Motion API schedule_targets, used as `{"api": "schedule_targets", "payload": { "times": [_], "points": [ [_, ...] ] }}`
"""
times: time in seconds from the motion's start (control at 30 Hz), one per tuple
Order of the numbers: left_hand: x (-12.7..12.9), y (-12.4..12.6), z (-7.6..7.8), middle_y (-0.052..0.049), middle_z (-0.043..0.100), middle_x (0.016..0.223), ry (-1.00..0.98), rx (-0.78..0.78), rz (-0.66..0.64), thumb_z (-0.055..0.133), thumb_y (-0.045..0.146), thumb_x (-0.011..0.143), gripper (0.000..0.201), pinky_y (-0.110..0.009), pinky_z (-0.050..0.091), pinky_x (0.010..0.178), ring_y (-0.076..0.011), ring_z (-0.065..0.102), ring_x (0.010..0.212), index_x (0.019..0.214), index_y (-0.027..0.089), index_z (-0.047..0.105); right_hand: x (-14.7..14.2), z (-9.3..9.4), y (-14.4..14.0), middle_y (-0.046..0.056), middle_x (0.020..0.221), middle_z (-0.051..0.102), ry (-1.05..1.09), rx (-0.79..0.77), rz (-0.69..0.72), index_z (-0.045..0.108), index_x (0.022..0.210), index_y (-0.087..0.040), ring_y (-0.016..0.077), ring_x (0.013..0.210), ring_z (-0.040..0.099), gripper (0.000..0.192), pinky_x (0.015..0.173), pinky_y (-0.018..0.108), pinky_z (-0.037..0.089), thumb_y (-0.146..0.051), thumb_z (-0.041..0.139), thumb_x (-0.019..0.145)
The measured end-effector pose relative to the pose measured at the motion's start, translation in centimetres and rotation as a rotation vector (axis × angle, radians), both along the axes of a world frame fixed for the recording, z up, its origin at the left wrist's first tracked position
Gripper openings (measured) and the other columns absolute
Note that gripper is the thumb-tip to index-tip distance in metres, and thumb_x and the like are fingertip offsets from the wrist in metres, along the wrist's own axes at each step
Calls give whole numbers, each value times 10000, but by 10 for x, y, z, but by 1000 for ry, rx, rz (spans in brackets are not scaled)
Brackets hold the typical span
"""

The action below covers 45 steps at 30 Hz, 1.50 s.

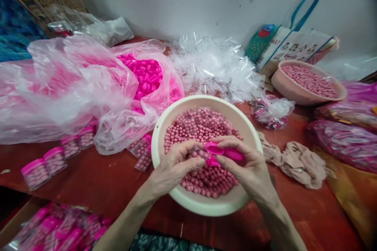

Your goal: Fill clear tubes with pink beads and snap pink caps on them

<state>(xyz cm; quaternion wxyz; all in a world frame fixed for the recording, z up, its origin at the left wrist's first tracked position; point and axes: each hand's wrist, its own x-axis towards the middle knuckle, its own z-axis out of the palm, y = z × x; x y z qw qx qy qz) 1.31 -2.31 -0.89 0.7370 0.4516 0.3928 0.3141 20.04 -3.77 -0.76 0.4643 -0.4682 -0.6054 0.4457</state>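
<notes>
A cream basin (160, 133) full of pink beads (203, 125) stands before me on the red table. Over it, my left hand (178, 162) is closed on a small clear container with beads in it, mostly hidden by the fingers. My right hand (247, 160) pinches bright pink plastic caps (214, 149), with one longer cap lying in the palm side of the fingers. The caps are close to the container's end; whether they touch, I cannot tell. Left of the basin lie clear containers of beads (143, 160).
A pink plastic bag (118, 86) of pink caps (147, 74) lies at back left, with clear sleeves (215, 66) beside it. Several filled containers (35, 172) line the left. A box of packed ones (64, 227) sits below; a second bead basin (309, 82) and a cloth (303, 164) are right.
</notes>
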Motion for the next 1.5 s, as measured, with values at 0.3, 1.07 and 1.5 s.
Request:
{"api": "schedule_targets", "payload": {
  "times": [0.3, 1.07, 1.5],
  "points": [
    [-3, 2, 4, 2, 565, 747, -119, -31, -56, 636, 207, 769, 185, -192, 419, 653, -97, 505, 678, 945, 151, 646, -8, 10, -13, 82, 1200, 584, -391, 385, 89, 574, 1198, -209, 185, 1127, 541, 404, 974, 325, 455, -53, 493, 834],
    [-9, 2, 2, 20, 540, 666, -47, -69, -181, 633, 229, 775, 165, -161, 378, 512, -65, 467, 550, 915, 143, 631, -19, 0, -16, 3, 1090, 684, -305, 477, -81, 596, 1180, -259, 162, 975, 653, 476, 905, 301, 530, 11, 553, 790],
    [-1, -1, -9, 32, 472, 713, -97, 63, 60, 618, 214, 805, 58, -220, 431, 753, -79, 451, 691, 841, 169, 614, -48, -9, -20, 48, 1133, 639, -97, 217, -294, 594, 1137, -227, 178, 1049, 605, 332, 930, 349, 505, -97, 574, 832]
  ]
}}
